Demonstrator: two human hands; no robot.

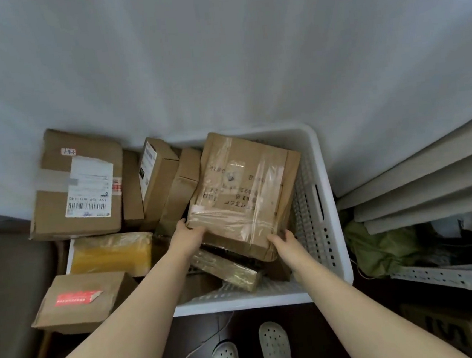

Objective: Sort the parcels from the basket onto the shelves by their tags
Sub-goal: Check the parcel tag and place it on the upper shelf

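Nearest the camera, a person in white clogs is standing over the white basket, both arms reaching in. The left hand is curling its fingers round the near left corner of a taped brown parcel, and the right hand is clasping the near right corner. The parcel is lying tilted on top of other parcels inside the basket, close to its right wall. Both grips are sitting on one edge only, over glossy tape, so once lifted the far end could droop and slip free, knocking the slim boxes leaning just beside it. Its print is showing upside down and blurred under the tape, which is inviting a misread tag. Farther right, the shelves are waiting
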